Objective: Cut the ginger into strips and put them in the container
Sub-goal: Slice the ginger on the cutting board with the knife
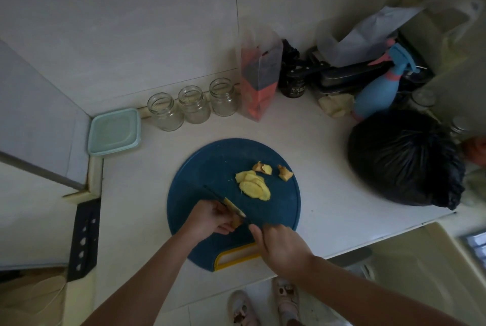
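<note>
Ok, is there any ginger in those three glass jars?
No, the three glass jars look empty, while the ginger slices lie piled on the blue cutting board.

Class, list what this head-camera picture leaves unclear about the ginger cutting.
Head view only:
Yellow ginger piece being cut: mostly hidden by the left hand gripping it.
Dark knife: handle hidden inside the right hand.
Pale green square plastic container: lid hides its inside.
Small black jar: label too small to read.
</note>
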Motion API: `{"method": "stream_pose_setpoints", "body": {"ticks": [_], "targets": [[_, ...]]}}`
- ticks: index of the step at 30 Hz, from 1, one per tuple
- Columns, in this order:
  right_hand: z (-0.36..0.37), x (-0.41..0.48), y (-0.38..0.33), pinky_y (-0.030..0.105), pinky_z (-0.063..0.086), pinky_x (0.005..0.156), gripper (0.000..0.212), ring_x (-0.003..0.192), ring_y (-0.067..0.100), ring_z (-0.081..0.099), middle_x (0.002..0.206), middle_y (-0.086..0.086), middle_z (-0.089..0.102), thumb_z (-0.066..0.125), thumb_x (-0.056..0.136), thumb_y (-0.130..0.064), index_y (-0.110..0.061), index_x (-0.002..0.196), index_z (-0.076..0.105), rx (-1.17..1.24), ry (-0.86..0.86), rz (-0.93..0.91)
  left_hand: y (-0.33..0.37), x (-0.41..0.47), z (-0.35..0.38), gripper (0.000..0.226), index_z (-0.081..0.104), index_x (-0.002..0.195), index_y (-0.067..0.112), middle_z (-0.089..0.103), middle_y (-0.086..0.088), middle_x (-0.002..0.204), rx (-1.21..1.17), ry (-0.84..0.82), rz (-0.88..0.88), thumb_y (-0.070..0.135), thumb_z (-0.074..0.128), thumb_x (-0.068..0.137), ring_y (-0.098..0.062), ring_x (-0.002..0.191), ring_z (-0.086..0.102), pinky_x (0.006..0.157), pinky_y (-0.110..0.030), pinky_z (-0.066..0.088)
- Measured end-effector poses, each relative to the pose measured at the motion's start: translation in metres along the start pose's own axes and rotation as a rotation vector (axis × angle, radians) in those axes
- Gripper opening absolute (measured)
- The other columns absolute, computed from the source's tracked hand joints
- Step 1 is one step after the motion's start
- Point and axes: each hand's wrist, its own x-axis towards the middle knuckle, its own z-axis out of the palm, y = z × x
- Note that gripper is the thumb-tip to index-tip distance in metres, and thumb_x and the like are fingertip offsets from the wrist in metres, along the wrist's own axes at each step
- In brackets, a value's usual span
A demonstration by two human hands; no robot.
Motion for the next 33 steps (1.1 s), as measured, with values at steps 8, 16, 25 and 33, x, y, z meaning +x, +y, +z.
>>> {"method": "stream_pose_setpoints", "body": {"ticks": [8, 16, 25, 33], "targets": [[0.008, 0.001, -0.010, 0.036, 0.044, 0.068, 0.047, 0.079, 0.029, 0.061, 0.070, 0.001, 0.049, 0.019, 0.099, -0.052, -0.025, 0.063, 0.035, 0.029, 0.002, 0.065, 0.004, 0.007, -0.006, 0.012, 0.065, 0.092, -0.002, 0.070, -0.014, 0.075, 0.024, -0.057, -0.050, 0.007, 0.065, 0.085, -0.023, 0.069, 0.071, 0.065, -0.030, 0.058], [-0.003, 0.015, -0.017, 0.036, 0.048, 0.069, 0.054, 0.067, 0.024, 0.053, 0.062, 0.001, 0.046, 0.019, 0.099, -0.052, -0.021, 0.062, 0.040, 0.039, -0.067, 0.086, 0.006, 0.011, -0.013, 0.007, 0.067, 0.088, 0.003, 0.072, -0.007, 0.071, 0.034, -0.142, -0.064, 0.009, 0.067, 0.084, -0.021, 0.068, 0.071, 0.065, -0.030, 0.058], [0.004, 0.023, -0.021, 0.037, 0.049, 0.068, 0.053, 0.065, 0.024, 0.052, 0.060, 0.000, 0.044, 0.019, 0.099, -0.052, -0.022, 0.061, 0.039, 0.027, -0.064, 0.128, 0.006, 0.015, -0.016, 0.008, 0.066, 0.088, 0.003, 0.071, -0.005, 0.067, 0.021, -0.166, -0.060, 0.009, 0.069, 0.083, -0.020, 0.064, 0.070, 0.062, -0.029, 0.058], [0.006, 0.047, -0.035, 0.037, 0.049, 0.070, 0.053, 0.071, 0.025, 0.057, 0.073, 0.005, 0.054, 0.016, 0.100, -0.051, -0.022, 0.062, 0.040, 0.054, -0.039, 0.143, 0.010, 0.013, -0.017, 0.015, 0.068, 0.083, -0.002, 0.071, -0.011, 0.071, 0.028, -0.165, -0.056, 0.013, 0.068, 0.084, -0.020, 0.066, 0.070, 0.061, -0.028, 0.056]]}}
